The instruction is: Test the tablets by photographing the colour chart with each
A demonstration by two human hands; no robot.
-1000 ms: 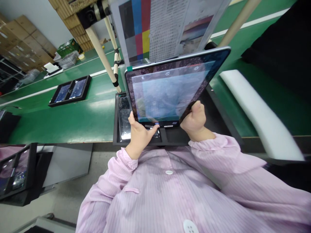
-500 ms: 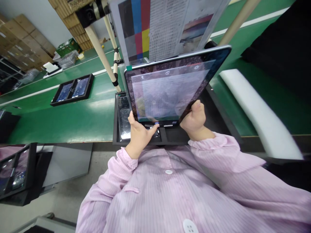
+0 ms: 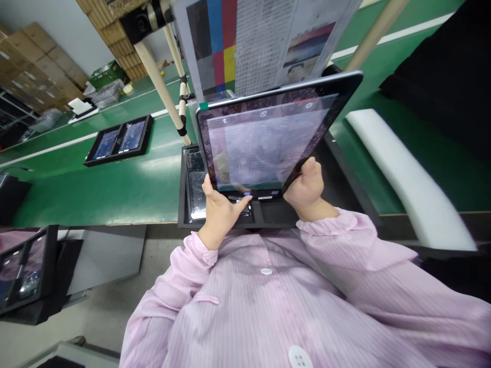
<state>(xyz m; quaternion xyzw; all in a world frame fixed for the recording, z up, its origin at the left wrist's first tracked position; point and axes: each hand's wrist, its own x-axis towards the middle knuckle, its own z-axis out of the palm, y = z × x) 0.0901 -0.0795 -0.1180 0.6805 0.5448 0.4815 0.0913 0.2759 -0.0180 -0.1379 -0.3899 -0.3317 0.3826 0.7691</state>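
Note:
I hold a large tablet [image 3: 268, 138] up in front of me, its lit screen facing me and tilted. My left hand [image 3: 220, 214] grips its lower left corner, with the thumb reaching across to a blue button on the screen's bottom edge. My right hand [image 3: 307, 189] is closed on the lower right edge. Behind the tablet stands a printed test chart [image 3: 249, 43] with coloured squares, text and a photo. Under the tablet lies a black tray [image 3: 192, 194] on the green belt.
A second black tray [image 3: 119, 139] holding two tablets lies on the green conveyor [image 3: 95, 179] to the left. A white foam pad [image 3: 406, 174] lies at right. Wooden poles [image 3: 161, 82] support the chart. More black trays [image 3: 23, 271] stand at lower left. Cardboard boxes [image 3: 34, 56] are stacked far left.
The tray with two tablets has travelled to the right along the belt. The tablet's screen turned from bluish to greyish. My hands have barely moved.

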